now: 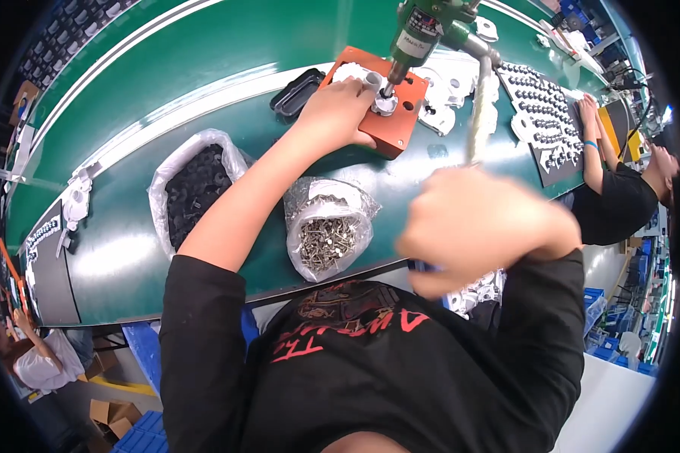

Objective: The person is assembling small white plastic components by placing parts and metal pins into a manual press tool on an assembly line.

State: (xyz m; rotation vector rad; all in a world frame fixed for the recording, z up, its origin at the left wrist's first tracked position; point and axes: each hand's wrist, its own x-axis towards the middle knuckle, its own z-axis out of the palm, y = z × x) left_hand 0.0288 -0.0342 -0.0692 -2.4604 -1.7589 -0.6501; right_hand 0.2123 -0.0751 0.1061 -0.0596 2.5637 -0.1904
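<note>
An orange fixture block point(393, 130) lies on the green bench under a green hand-lever press point(418, 34). My left hand point(338, 113) steadies a white plastic part point(385, 106) on the block, fingers over it and thumb at the block's near edge. The press's metal tip point(390, 89) comes down onto that part; whether it touches cannot be made out. My right hand point(480, 226) is smeared by motion, closed round the lower end of the wrapped lever point(477, 124). A plastic bag of small metal screws or pins point(329, 241) sits nearer to me.
A bag of black parts point(196, 185) lies left of my forearm. A black tray point(298, 92) stands beside the block. More white parts point(442, 94) lie to its right. Farther right are a board with rows of parts point(540, 113) and a co-worker's arms point(591, 140).
</note>
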